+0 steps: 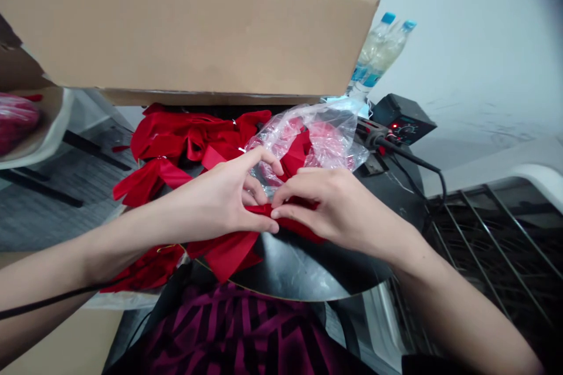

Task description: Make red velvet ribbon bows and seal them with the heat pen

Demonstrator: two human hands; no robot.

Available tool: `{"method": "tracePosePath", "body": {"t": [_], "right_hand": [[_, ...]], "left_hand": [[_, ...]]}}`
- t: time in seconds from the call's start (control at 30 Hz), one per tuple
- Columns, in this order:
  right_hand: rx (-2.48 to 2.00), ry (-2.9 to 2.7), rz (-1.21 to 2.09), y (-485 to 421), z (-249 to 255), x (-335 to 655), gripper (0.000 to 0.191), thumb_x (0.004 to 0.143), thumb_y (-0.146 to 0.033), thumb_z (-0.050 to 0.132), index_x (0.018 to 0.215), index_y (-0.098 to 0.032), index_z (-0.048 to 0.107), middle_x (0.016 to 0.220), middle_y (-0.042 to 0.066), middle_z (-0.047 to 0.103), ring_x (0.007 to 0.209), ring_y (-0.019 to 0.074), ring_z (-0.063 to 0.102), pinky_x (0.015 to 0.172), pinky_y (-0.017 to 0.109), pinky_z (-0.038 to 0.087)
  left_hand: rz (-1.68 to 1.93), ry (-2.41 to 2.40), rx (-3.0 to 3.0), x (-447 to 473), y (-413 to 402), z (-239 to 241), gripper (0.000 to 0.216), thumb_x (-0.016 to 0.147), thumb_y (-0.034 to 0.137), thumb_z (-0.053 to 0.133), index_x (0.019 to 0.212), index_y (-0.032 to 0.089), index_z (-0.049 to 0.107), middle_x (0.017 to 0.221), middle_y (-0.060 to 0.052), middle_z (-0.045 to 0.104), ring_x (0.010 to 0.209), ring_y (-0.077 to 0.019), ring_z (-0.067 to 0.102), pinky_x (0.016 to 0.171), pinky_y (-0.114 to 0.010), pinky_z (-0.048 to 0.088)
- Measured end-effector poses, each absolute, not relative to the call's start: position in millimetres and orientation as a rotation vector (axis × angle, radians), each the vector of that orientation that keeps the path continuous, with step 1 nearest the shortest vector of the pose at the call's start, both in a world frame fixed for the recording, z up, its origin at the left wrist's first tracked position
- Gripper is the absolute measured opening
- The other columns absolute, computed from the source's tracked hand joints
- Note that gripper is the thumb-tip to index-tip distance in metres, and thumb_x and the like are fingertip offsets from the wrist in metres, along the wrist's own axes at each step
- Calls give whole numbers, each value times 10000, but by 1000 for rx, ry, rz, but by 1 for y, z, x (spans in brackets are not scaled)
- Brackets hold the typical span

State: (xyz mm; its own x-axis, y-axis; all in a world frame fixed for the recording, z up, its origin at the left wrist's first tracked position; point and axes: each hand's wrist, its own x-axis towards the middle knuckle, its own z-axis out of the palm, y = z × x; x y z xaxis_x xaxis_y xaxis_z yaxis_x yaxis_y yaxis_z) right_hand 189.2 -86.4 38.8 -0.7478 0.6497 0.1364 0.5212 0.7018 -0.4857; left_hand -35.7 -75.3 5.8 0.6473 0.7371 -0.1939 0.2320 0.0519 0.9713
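Above the near part of a round black table [316, 269], both my hands work on a red ribbon bow [229, 255]. My left hand [226, 193] has its thumb under the fabric and fingers curled over it, with the index finger raised. On the other side, my right hand [338, 202] pinches the gathered middle of the bow between thumb and fingers. The bow's tails hang toward my lap, and its centre is partly hidden by my fingers. Just beyond, a clear plastic bag [338, 129] holds more red fabric.
Several red bows [176, 135] are piled at the table's back left. A large cardboard box [197, 23] stands behind them. At the right are a black control unit [404, 120] with a lit red display, a corded tool [378, 139], bottles [382, 50] and a metal rack [492, 246].
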Motion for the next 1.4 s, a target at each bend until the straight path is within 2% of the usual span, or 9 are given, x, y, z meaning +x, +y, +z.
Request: {"method": "tracePosePath", "body": {"t": [0.2, 0.33, 0.5, 0.73, 0.87, 1.03, 1.17, 1.23, 1.4], "right_hand": [[-1070, -2473, 879, -87, 50, 194, 117, 950, -228, 691, 1018, -225, 786, 683, -80, 711, 498, 51, 519, 512, 202, 375], [-1050, -2481, 826, -87, 47, 192, 137, 905, -141, 708, 979, -230, 782, 811, -84, 765, 610, 39, 620, 611, 178, 424], [-1078, -2463, 765, -88, 42, 190, 146, 903, -116, 694, 929, -239, 769, 789, -87, 757, 627, 58, 644, 639, 204, 445], [-1114, -2445, 49, -124, 36, 196, 149, 952, -292, 707, 1021, -160, 714, 976, 60, 728, 907, 201, 652, 819, 345, 495], [-1109, -2386, -192, -129, 9, 196, 46, 943, -140, 682, 979, -153, 708, 910, 61, 731, 822, 196, 611, 748, 367, 467], [-835, -2282, -481, -117, -10, 206, 216, 869, -70, 750, 1054, -177, 724, 950, 42, 783, 839, 207, 630, 726, 371, 473], [-1090, -2008, -190, -124, -8, 189, 193, 856, -192, 804, 1028, -169, 722, 918, 57, 779, 808, 181, 689, 762, 332, 557], [-1188, -1916, 23, -130, -11, 172, 189, 888, -248, 774, 1046, -161, 716, 927, 52, 782, 772, 150, 706, 742, 285, 575], [-1281, -1691, 272, -130, -24, 142, 96, 936, -162, 639, 970, -184, 726, 856, 5, 775, 674, 112, 684, 685, 244, 563]], "left_hand": [[484, 874, 1516, -34, -77, 11, 526, 828, 258, 805, 1240, 330, 486, 878, 17, 761, 827, -207, 788, 738, -266, 630], [470, 859, 1493, -32, -79, 14, 548, 825, 262, 803, 1279, 331, 504, 888, 5, 767, 838, -221, 790, 748, -291, 637], [524, 904, 1515, -27, -79, 9, 604, 777, 242, 837, 1294, 321, 535, 805, 28, 749, 771, -199, 775, 740, -282, 632], [693, 1005, 1458, -27, -77, 11, 485, 743, 232, 865, 1171, 265, 641, 695, 50, 707, 677, -147, 749, 634, -170, 584], [749, 996, 1320, -27, -79, 11, 451, 726, 228, 885, 1115, 259, 660, 698, 35, 737, 704, -166, 768, 667, -191, 597], [785, 957, 1027, -26, -78, 6, 346, 760, 229, 865, 1047, 253, 673, 706, 19, 753, 680, -172, 760, 647, -225, 599], [1056, 1100, 1138, -20, -78, 1, 372, 725, 165, 879, 1056, 223, 720, 688, 43, 719, 611, -90, 682, 626, -146, 553], [1145, 1139, 1227, -16, -78, 0, 395, 719, 157, 881, 1080, 203, 728, 732, 30, 728, 683, -98, 702, 682, -146, 567], [1204, 1094, 1252, -13, -80, 2, 403, 735, 196, 874, 1102, 183, 709, 828, -2, 752, 752, -137, 741, 707, -189, 596]]}}
